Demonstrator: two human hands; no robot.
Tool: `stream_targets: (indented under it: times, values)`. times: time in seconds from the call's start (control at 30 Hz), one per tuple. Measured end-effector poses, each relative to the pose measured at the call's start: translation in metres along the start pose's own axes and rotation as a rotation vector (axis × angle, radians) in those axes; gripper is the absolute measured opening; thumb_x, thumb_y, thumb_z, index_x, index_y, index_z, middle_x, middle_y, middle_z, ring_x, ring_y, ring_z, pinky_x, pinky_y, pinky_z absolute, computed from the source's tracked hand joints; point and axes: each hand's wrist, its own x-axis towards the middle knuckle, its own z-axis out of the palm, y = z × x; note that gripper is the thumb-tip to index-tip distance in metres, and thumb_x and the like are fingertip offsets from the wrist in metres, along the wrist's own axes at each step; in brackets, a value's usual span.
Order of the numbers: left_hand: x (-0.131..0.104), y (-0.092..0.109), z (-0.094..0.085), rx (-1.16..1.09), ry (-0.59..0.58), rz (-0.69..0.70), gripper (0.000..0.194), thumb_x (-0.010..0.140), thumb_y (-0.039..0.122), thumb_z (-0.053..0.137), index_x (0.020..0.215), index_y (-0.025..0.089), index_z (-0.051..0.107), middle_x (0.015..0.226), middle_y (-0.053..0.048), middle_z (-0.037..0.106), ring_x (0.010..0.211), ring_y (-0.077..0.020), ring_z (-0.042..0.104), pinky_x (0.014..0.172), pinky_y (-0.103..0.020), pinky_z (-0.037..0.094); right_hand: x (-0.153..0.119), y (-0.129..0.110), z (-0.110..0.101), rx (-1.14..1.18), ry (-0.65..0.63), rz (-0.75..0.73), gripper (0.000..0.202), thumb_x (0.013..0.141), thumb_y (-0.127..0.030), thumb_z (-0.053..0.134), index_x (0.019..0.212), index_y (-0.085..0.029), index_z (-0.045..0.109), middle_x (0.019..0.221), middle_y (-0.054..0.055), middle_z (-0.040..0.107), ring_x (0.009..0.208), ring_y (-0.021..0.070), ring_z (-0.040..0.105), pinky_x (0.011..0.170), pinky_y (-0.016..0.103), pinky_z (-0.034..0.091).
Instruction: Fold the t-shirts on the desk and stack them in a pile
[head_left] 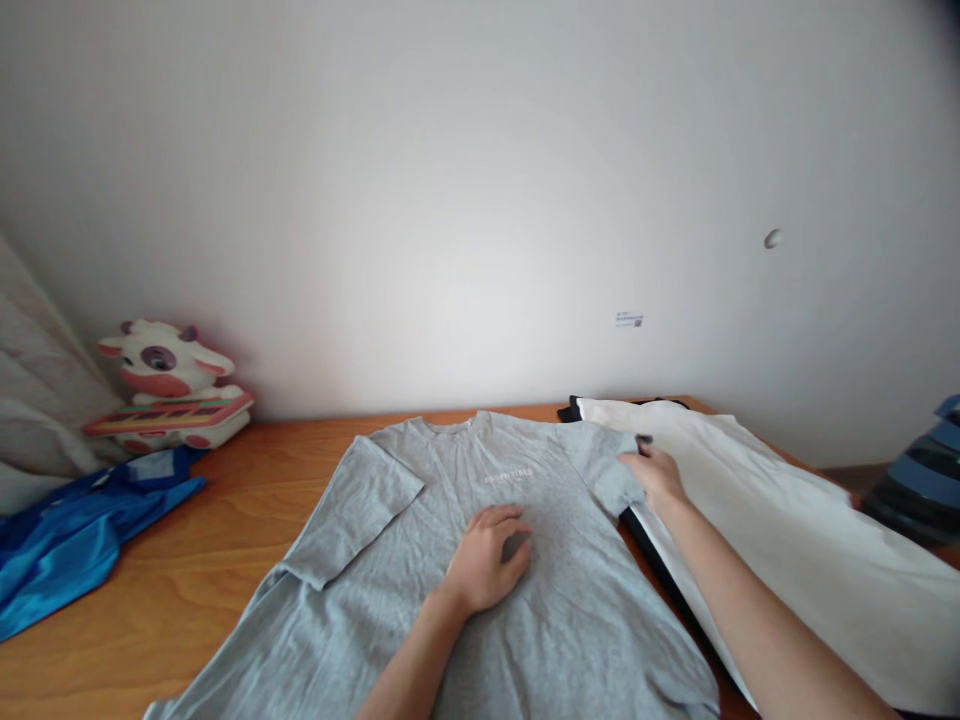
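A grey T-shirt [540,600] with small pale lettering on its chest lies spread front up, collar toward the wall. Its left-side sleeve is folded inward across the body. My left hand [489,560] rests on the chest just below the lettering, fingers loosely bent and apart, gripping nothing. At the right side, my right hand [654,474] pinches the end of the other sleeve [604,462]. A small dark patch shows by those fingertips; I cannot make out what it is.
White clothing [750,500] with black cloth lies to the right of the T-shirt. A blue garment [97,530] and a cow-shaped toy keyboard [176,390] sit at left on the wooden surface [225,520]. The wall [450,220] stands behind. A dark striped object [922,480] is at far right.
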Motion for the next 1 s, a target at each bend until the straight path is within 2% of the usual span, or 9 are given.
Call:
stream_targets:
  times: [0.17,0.23,0.3,0.5,0.6,0.7,0.8,0.9,1.0]
  values:
    - [0.002,-0.006,0.000,-0.184,0.104,-0.070,0.043,0.093,0.025,0.054,0.135,0.018,0.061,0.144,-0.012,0.062,0.135,-0.0230,0.057,0.117,-0.041,0.043,-0.064,-0.046,0.025,-0.037,-0.290,-0.366,0.057,0.080,-0.018,0.069,0.136,-0.027,0.064,0.134,0.005,0.070,0.125,0.0227,0.064,0.107,0.032,0.046]
    - [0.003,-0.009,0.001,-0.202,0.135,-0.071,0.051,0.092,0.024,0.053,0.143,0.018,0.053,0.146,-0.012,0.060,0.138,-0.0233,0.054,0.119,-0.043,0.042,-0.095,-0.053,0.027,-0.193,-0.500,-0.658,0.070,0.076,-0.021,0.073,0.144,-0.026,0.057,0.147,0.009,0.061,0.137,0.0276,0.053,0.113,0.041,0.042]
    - [0.002,-0.011,0.003,-0.203,0.145,-0.059,0.056,0.091,0.023,0.054,0.147,0.017,0.049,0.148,-0.013,0.059,0.140,-0.0243,0.052,0.119,-0.045,0.041,-0.117,-0.050,0.022,-0.396,-0.600,-0.795,0.072,0.076,-0.022,0.073,0.145,-0.023,0.056,0.152,0.014,0.054,0.141,0.0329,0.048,0.114,0.050,0.040]
    - [0.001,-0.014,0.009,-0.124,0.137,-0.023,0.058,0.089,0.019,0.056,0.147,0.017,0.050,0.151,-0.016,0.055,0.141,-0.0294,0.050,0.120,-0.050,0.039,-0.122,-0.022,-0.008,-0.707,-0.586,-0.830,0.065,0.075,-0.007,0.061,0.139,-0.017,0.060,0.148,0.018,0.056,0.131,0.0350,0.055,0.104,0.051,0.048]
    - [0.001,-0.015,0.010,-0.068,0.127,-0.010,0.056,0.089,0.017,0.057,0.145,0.017,0.052,0.151,-0.016,0.053,0.140,-0.0304,0.050,0.119,-0.051,0.040,-0.115,-0.017,-0.016,-0.749,-0.571,-0.851,0.050,0.080,-0.004,0.055,0.125,-0.019,0.068,0.130,0.013,0.068,0.117,0.0308,0.064,0.097,0.047,0.050]
    - [0.000,-0.015,0.010,-0.037,0.141,0.014,0.055,0.088,0.014,0.057,0.143,0.019,0.053,0.147,-0.015,0.055,0.137,-0.0289,0.053,0.117,-0.049,0.042,-0.113,-0.016,-0.021,-0.664,-0.587,-0.846,0.028,0.093,-0.015,0.049,0.104,-0.021,0.073,0.106,0.008,0.074,0.102,0.0263,0.069,0.089,0.041,0.051]
    - [-0.001,-0.009,0.007,0.034,0.135,0.038,0.050,0.089,0.014,0.057,0.139,0.020,0.057,0.142,-0.014,0.058,0.133,-0.0284,0.055,0.114,-0.048,0.045,-0.111,-0.018,-0.024,-0.542,-0.644,-0.821,0.023,0.096,-0.026,0.052,0.100,-0.022,0.074,0.102,0.006,0.074,0.099,0.0238,0.069,0.088,0.037,0.051]
    - [-0.001,0.004,0.003,0.141,0.056,0.088,0.048,0.090,0.013,0.056,0.137,0.023,0.059,0.145,-0.012,0.058,0.134,-0.0303,0.053,0.112,-0.052,0.046,-0.101,-0.021,-0.020,-0.434,-0.680,-0.789,0.032,0.100,-0.042,0.049,0.091,-0.025,0.074,0.100,0.005,0.075,0.099,0.0224,0.070,0.090,0.034,0.051]
    - [-0.003,0.019,0.003,0.174,-0.062,0.184,0.049,0.096,0.023,0.056,0.144,0.026,0.055,0.157,-0.010,0.050,0.145,-0.0327,0.043,0.119,-0.057,0.037,-0.081,-0.025,0.000,-0.389,-0.590,-0.745,0.041,0.105,-0.043,0.034,0.108,-0.024,0.071,0.115,0.008,0.074,0.113,0.0221,0.067,0.099,0.034,0.049]
